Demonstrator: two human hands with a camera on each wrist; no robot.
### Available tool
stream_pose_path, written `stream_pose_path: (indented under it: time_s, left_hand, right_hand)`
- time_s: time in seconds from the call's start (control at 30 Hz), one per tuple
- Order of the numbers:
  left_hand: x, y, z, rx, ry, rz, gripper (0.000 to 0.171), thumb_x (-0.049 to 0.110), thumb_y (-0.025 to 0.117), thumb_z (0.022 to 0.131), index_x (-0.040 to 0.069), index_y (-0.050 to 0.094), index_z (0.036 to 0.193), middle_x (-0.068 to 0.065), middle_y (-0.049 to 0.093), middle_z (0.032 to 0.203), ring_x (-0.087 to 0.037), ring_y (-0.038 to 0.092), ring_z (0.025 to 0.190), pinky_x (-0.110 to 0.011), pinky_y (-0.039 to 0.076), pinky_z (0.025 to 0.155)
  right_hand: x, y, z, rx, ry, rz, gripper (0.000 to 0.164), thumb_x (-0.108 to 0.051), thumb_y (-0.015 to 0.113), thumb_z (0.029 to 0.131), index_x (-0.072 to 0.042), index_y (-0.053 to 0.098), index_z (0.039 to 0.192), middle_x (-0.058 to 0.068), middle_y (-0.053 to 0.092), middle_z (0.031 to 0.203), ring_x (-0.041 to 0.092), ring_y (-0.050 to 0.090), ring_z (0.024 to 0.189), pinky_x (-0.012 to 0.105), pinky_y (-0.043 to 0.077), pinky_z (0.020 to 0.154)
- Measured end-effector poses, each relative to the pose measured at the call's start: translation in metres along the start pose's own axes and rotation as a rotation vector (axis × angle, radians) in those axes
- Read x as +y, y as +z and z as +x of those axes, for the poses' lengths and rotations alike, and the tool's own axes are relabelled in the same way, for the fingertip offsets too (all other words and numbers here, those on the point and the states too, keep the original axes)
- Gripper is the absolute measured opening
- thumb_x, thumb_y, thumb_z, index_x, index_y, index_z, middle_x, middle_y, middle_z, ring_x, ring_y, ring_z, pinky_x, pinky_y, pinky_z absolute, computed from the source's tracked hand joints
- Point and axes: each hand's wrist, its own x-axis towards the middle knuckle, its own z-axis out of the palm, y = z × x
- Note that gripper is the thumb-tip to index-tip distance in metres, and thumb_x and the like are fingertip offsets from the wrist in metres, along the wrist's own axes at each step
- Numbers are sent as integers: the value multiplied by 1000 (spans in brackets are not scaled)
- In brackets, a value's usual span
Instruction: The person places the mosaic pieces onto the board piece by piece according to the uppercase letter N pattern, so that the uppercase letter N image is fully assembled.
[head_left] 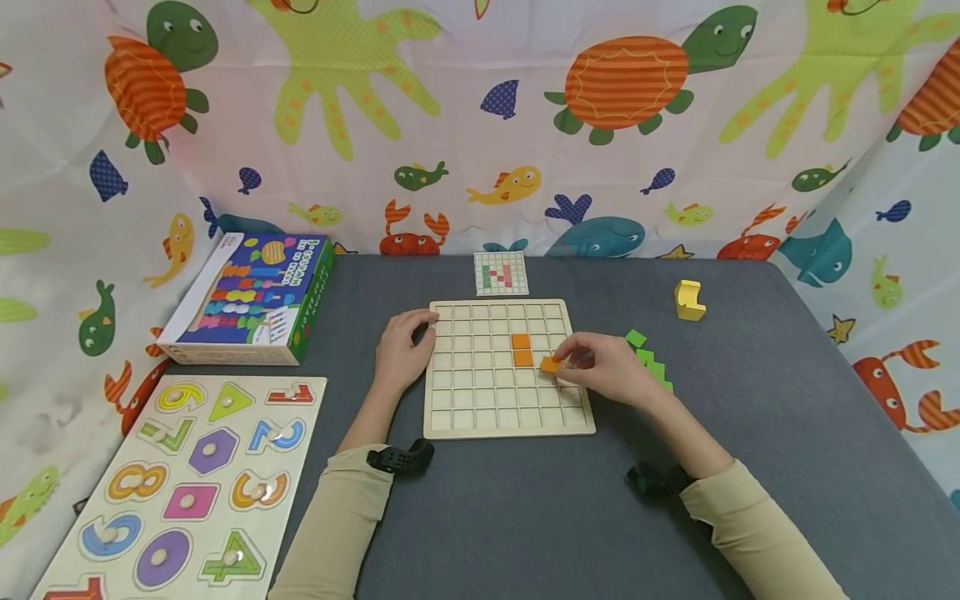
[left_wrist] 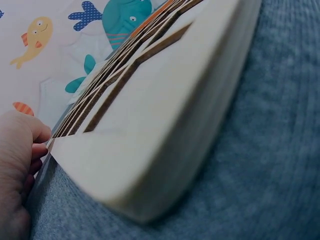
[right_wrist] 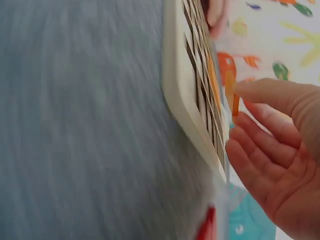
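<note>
A wooden grid board [head_left: 487,403] lies flat on the table. Two orange square tiles, an upper one [head_left: 521,341] and a lower one [head_left: 522,358], sit in adjoining cells of it. My right hand [head_left: 609,367] pinches another orange tile [right_wrist: 231,92] between thumb and fingertips over the board's right half, just right of the lower tile. My left hand [head_left: 403,350] grips the board's upper left edge, its fingers curled at the rim in the left wrist view. Several green tiles [head_left: 645,357] lie right of the board, partly behind my right hand.
A pattern card [head_left: 501,274] stands behind the board. At the back right is a yellow curved block [head_left: 689,300]. A game box [head_left: 255,287] and a number-and-shape puzzle board [head_left: 247,450] occupy the left side. A red piece [right_wrist: 207,227] shows low in the right wrist view.
</note>
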Motion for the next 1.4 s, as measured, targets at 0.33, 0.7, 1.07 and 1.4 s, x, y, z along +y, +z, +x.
stream_pose_path:
  time_s: [0.33, 0.7, 1.07, 1.4]
  left_hand:
    - [2, 1, 0, -10, -12, 13, 29, 20, 56, 98, 17, 69, 123, 0, 58, 133, -20, 43, 132, -50, 35, 106]
    - [1, 2, 0, -8, 5, 20, 29, 19, 56, 97, 16, 70, 122, -2, 59, 133, -21, 43, 131, -50, 35, 106]
    - [0, 1, 0, -8, -7, 19, 29, 20, 55, 97, 16, 70, 122, -1, 58, 133, -21, 43, 131, -52, 35, 106]
    - [0, 0, 1, -9, -2, 20, 29, 20, 55, 98, 16, 69, 123, -1, 58, 134, -21, 42, 132, -52, 34, 106]
  right_hand:
    - [-13, 21, 8, -73, -128, -20, 14, -8, 74, 84, -11, 72, 98, -1, 67, 93, 17, 61, 86, 36, 55, 80]
    - [-14, 24, 9, -67, -154, -38, 17, -10, 76, 84, -12, 72, 100, -2, 68, 99, 17, 61, 88, 36, 52, 78]
    - [-10, 20, 6, -65, -102, 3, 15, -15, 74, 88, -14, 73, 103, -5, 69, 98, 16, 61, 89, 37, 54, 80]
    - [-12, 13, 4, -61, -114, -14, 16, -14, 72, 88, -13, 73, 104, -4, 69, 98, 14, 62, 89, 37, 54, 79]
